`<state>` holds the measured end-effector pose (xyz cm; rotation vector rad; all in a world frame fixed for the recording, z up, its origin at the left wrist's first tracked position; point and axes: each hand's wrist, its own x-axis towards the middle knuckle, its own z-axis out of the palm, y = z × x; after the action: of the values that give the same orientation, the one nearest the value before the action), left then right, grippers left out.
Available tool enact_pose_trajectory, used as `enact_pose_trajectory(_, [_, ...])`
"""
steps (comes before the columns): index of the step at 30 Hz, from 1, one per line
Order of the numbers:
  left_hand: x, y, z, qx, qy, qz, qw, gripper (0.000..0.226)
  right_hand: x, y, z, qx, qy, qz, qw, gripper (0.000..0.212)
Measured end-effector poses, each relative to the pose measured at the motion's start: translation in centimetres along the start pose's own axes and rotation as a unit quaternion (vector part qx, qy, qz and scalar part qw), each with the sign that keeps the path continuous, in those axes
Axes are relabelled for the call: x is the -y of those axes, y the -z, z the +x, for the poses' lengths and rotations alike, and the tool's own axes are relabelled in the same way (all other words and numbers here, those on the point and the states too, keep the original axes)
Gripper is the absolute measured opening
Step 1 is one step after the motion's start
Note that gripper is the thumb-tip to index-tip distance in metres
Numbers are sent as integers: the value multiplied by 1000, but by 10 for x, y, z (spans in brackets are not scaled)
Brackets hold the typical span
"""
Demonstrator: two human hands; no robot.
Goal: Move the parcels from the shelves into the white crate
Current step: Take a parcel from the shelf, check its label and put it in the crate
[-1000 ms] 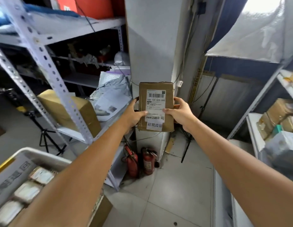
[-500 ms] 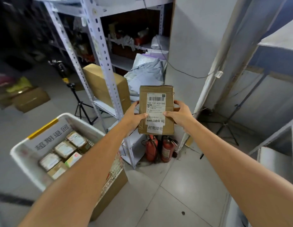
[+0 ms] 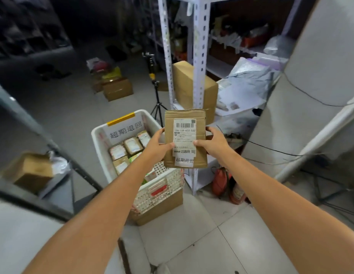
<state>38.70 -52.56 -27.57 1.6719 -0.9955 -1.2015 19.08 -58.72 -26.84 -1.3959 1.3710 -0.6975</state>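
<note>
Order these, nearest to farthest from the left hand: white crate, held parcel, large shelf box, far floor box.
1. held parcel, gripped by the left hand at its left edge.
2. white crate, just below and to the left.
3. large shelf box, ahead, behind the shelf post.
4. far floor box, far back on the floor, left.

The parcel (image 3: 185,139) is matt brown corrugated cardboard, creased along its top edge, and bears a smooth white paper label (image 3: 184,131). The white crate (image 3: 97,135) is smooth plastic with a perforated side wall. The shelf upright (image 3: 198,56) is white-painted punched metal. The mailer bags (image 3: 249,76) are slick grey plastic film. The floor tiles (image 3: 192,234) look smooth and faintly glossy.
</note>
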Motion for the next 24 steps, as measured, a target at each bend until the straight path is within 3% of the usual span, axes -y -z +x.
enact_pose_trajectory(14, [49, 116, 84, -59, 44, -59, 996, 67, 48, -126, 100, 108, 1, -42, 993, 72])
enact_pose_trajectory(24, [99, 148, 166, -67, 106, -121, 985, 82, 27, -188, 198, 155, -26, -82, 984, 66])
